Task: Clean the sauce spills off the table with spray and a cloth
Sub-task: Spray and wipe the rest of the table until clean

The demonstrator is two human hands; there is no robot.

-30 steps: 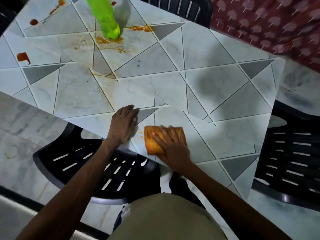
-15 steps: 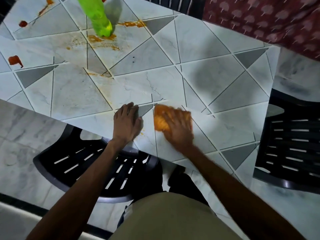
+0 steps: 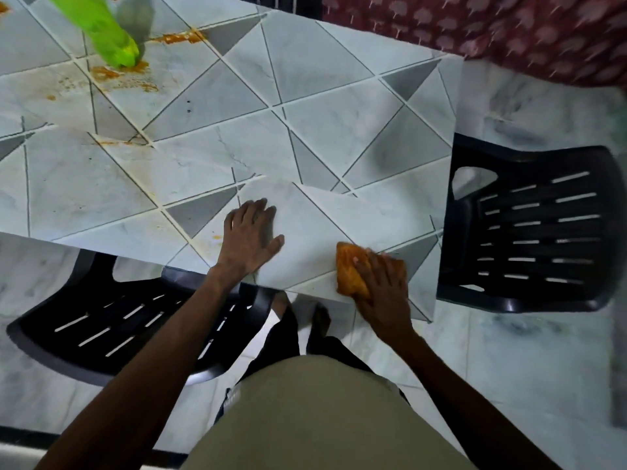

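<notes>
Right hand (image 3: 381, 286) presses flat on the orange cloth (image 3: 349, 271) at the table's (image 3: 339, 96) near edge, five o'clock. Left hand (image 3: 251, 237) rests flat, fingers spread. This looks like the wiping step. Next the cloth likely needs carrying toward eleven o'clock, where sauce (image 3: 115, 74) rings the green spray bottle (image 3: 98, 28).

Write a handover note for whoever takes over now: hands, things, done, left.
Left hand: flat on the table, holds nothing.
Right hand: presses the orange cloth at the near edge.
Green spray bottle: standing far left, among sauce spills.
Done: tiles near the cloth look clean.
Left: the spills by the bottle, a smear mid-left, a small spot beside the left hand.
</notes>
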